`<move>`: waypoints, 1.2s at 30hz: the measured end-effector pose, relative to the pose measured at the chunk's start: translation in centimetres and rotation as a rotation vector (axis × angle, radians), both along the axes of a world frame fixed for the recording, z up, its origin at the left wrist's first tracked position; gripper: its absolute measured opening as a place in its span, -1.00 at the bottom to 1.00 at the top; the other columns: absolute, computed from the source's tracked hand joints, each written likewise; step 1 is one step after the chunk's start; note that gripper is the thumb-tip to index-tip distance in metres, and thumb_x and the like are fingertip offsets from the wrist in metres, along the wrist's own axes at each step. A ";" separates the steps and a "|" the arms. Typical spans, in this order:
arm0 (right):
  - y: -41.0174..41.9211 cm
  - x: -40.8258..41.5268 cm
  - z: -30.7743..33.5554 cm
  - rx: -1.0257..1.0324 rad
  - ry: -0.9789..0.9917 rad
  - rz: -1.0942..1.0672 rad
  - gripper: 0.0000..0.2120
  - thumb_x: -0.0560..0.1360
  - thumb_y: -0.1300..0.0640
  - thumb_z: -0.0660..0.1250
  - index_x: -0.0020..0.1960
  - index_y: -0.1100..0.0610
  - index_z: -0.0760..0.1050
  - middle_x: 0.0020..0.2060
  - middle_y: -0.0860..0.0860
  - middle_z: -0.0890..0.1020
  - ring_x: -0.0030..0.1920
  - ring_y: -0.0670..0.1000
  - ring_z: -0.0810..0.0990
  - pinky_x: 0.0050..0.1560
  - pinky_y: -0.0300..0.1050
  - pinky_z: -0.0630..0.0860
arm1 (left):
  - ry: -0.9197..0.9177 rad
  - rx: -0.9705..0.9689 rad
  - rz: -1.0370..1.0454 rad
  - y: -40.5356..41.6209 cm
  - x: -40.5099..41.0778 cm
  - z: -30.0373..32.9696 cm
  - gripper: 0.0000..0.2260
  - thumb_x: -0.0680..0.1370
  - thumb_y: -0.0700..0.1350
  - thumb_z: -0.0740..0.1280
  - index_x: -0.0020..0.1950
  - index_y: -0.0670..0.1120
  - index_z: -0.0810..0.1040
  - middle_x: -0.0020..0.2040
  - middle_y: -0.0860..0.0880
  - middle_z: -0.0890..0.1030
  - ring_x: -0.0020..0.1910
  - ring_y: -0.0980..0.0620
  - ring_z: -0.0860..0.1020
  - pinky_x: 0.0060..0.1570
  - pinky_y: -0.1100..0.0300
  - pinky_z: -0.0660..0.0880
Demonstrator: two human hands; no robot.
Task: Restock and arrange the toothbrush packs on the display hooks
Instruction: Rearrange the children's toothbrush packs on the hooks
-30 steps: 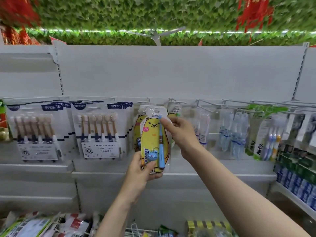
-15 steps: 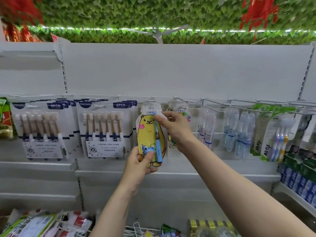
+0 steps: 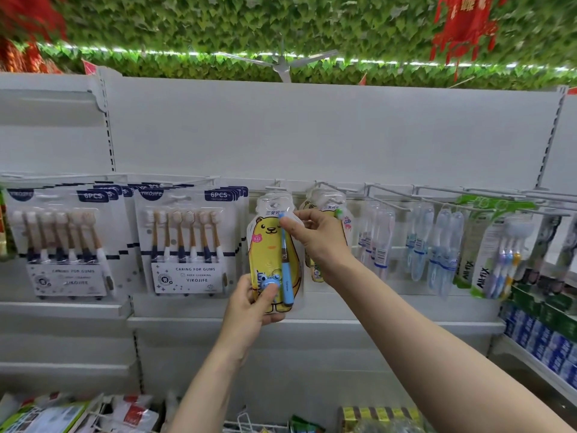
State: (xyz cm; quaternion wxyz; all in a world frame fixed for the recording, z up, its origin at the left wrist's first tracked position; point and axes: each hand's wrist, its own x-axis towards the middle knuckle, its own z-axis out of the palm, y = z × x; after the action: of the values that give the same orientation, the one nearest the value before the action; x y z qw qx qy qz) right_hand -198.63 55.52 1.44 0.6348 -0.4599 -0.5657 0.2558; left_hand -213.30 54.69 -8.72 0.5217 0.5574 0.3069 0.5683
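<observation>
At the bottom edge, closest to the camera, some loose packets [image 3: 46,414] and a white wire basket [image 3: 249,426] are lying below the shelves. Above them, two bare arms are reaching up to the display. The left hand [image 3: 249,303] is holding the lower end of the yellow bear toothbrush pack [image 3: 270,257], with the thumb pressing on the small blue figure on its front. The right hand [image 3: 315,235] is pinching the top part of the same pack between thumb and fingers, near the blue brush head. The pack is hanging upright at the display hook [image 3: 274,186]; whether its hole is sitting on the hook I cannot tell. Just behind the right hand, a second bear pack [image 3: 324,204] is hanging. To the left, the six-piece brush packs [image 3: 190,242] are hanging in rows, and to the right the clear brush packs [image 3: 437,245].
</observation>
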 end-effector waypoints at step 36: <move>-8.1 14.2 -5.2 -0.333 -0.658 -0.201 -0.62 0.53 0.00 0.44 0.28 0.13 0.57 0.13 0.00 0.66 0.13 -0.01 0.61 0.18 -0.13 0.52 | 0.619 -0.209 0.140 -0.8 9.3 -5.3 -0.52 0.50 -0.02 0.48 0.32 -0.20 0.46 0.22 -0.17 0.57 0.19 -0.16 0.55 0.23 -0.06 0.50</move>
State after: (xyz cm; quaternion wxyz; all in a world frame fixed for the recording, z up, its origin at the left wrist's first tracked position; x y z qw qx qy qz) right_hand -184.45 47.41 -3.80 0.3579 -0.6673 -0.6422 0.1195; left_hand -204.01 53.92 -14.00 0.4179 0.6245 0.5450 0.3718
